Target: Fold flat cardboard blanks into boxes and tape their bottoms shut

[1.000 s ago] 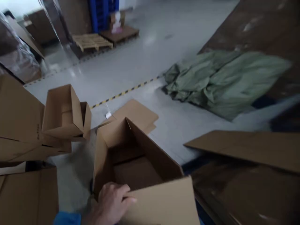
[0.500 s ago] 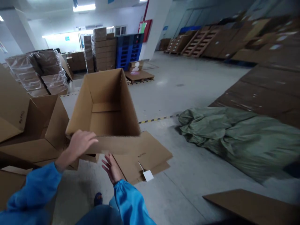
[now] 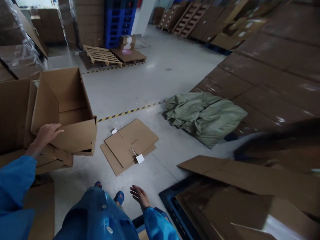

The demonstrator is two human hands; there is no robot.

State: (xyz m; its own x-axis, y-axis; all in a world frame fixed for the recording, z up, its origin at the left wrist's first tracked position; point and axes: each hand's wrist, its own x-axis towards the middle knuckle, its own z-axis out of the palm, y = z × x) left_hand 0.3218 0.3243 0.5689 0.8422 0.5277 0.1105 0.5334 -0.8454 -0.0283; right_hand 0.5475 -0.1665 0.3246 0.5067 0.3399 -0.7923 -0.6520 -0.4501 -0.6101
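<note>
An open cardboard box (image 3: pixel 75 135) stands at the left, its inside showing bare walls and bottom. At its near left corner rests my left hand (image 3: pixel 47 133), palm against the rim and fingers stretched to the right. My right hand (image 3: pixel 140 196) hangs in the air beside my legs, holding nothing, with its fingers apart. On the floor ahead lie flattened cardboard sheets (image 3: pixel 137 138), overlapping, with a white tag (image 3: pixel 140 158) on a tie near their front edge.
Another open carton (image 3: pixel 12 113) adjoins the box on the left. Lower right, a blue pallet (image 3: pixel 172 206) carries cardboard pieces (image 3: pixel 232 206). A green tarp (image 3: pixel 202 113) lies before stacked cartons (image 3: pixel 282 56). Wooden pallets (image 3: pixel 102 55) and blue pallets (image 3: pixel 117 23) stand farther back.
The box has moved left and down, beside the other carton. My right hand has come away from it toward my body. The view has turned down and right.
</note>
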